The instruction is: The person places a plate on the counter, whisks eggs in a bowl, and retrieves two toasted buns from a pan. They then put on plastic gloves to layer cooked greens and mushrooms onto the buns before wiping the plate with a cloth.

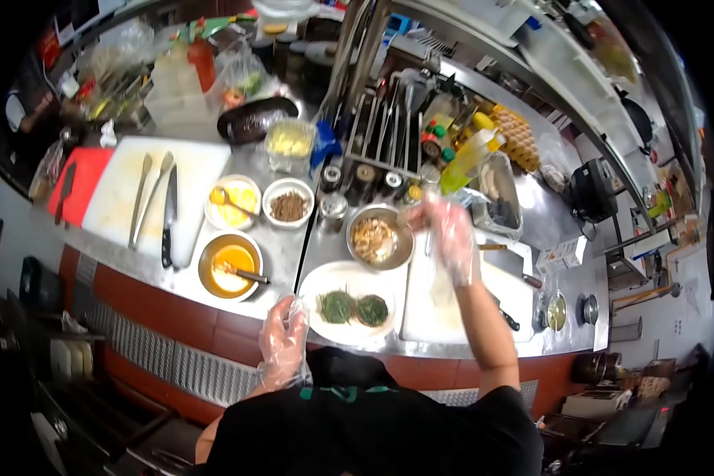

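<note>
My left hand [283, 337], in a clear plastic glove, is beside the left rim of a white oval plate [349, 332], its fingers loosely bent and apart. On the plate lie two round dark-green leafy portions [335, 307]. Above the right rim of a metal bowl [354, 248] is my gloved right hand [448, 238], fingertips drawn together toward the bowl; I cannot tell what is in them. Pale, brownish chopped pieces [375, 239] fill the bowl. Left of the plate stands a bowl of orange sauce [228, 266] with a spoon.
White cutting boards flank the work area, the left one [123, 178] bearing a knife [170, 218] and tongs, the right one [496, 297] a knife. Small bowls of yellow slices [238, 213] and brown bits [290, 208] sit farther back. Seasoning jars [365, 175] and an oil bottle [470, 163] stand behind.
</note>
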The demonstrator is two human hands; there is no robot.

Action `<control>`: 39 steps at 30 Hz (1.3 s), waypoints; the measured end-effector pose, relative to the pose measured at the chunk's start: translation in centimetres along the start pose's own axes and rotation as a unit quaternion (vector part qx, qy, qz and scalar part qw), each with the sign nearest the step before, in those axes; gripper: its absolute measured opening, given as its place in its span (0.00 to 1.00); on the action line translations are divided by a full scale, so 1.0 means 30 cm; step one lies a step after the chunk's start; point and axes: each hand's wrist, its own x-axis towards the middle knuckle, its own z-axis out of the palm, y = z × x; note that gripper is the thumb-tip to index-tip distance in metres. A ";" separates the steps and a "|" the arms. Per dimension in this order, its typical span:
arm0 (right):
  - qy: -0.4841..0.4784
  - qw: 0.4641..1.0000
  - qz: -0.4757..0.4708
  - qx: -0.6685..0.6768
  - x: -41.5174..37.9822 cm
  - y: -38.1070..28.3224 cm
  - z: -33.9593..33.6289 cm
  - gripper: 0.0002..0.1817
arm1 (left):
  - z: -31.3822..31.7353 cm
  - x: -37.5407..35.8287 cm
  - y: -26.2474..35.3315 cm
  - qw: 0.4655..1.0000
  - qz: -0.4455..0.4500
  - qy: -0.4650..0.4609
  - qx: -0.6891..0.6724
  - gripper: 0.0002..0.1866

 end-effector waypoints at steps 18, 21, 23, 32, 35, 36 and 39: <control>-0.035 0.943 -0.063 0.325 1.087 -0.398 0.553 0.09 | -0.319 -0.078 0.061 0.975 -0.096 0.194 -0.054 0.12; 0.009 0.940 0.018 0.340 0.946 -0.272 0.572 0.15 | -0.359 -0.041 0.054 0.973 -0.098 0.206 -0.035 0.12; -0.034 0.952 -0.040 0.303 1.067 -0.119 0.537 0.15 | -0.354 -0.013 0.075 0.959 -0.102 0.212 -0.157 0.12; -0.033 0.901 -0.158 0.403 1.497 -0.368 0.634 0.17 | -0.486 0.211 0.152 0.998 -0.029 0.053 0.013 0.14; 0.029 0.869 -0.178 0.460 1.426 -0.402 0.654 0.09 | -0.588 0.258 0.123 0.999 -0.047 0.007 -0.022 0.14; 0.040 0.873 -0.172 0.455 1.370 -0.381 0.663 0.09 | -0.629 0.272 0.105 0.998 -0.050 -0.016 -0.025 0.13; 0.028 0.949 -0.107 0.294 1.252 -0.236 0.533 0.06 | -0.721 0.335 0.061 0.993 -0.067 -0.079 -0.052 0.12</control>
